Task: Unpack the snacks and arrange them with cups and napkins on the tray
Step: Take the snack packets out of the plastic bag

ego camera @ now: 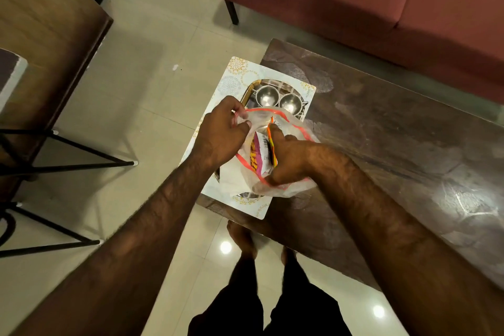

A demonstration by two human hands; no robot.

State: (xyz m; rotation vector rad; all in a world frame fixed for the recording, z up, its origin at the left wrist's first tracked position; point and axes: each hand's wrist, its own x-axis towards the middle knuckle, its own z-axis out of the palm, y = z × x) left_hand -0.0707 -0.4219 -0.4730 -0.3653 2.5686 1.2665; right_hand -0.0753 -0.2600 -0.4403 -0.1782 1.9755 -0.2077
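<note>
Our left hand (222, 135) pinches the bag (283, 185) rim open; our right hand (289, 158) grips the snacks (260, 151) inside, above the tray (246, 95). A snagged pull could drag the bag into the cups (278, 98), toppling them.

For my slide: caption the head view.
Left hand holds bag open; right hand grips snack packet above tray.

Left hand (222, 132): pinches the red-edged rim of the clear plastic bag (283, 185).
Right hand (286, 157): inside the bag, fingers on the snack packets (260, 157).
Steel cups (278, 98): two, side by side on the metal tray (249, 93).
Tray: on a patterned mat (231, 76), dark table (381, 131).
</note>
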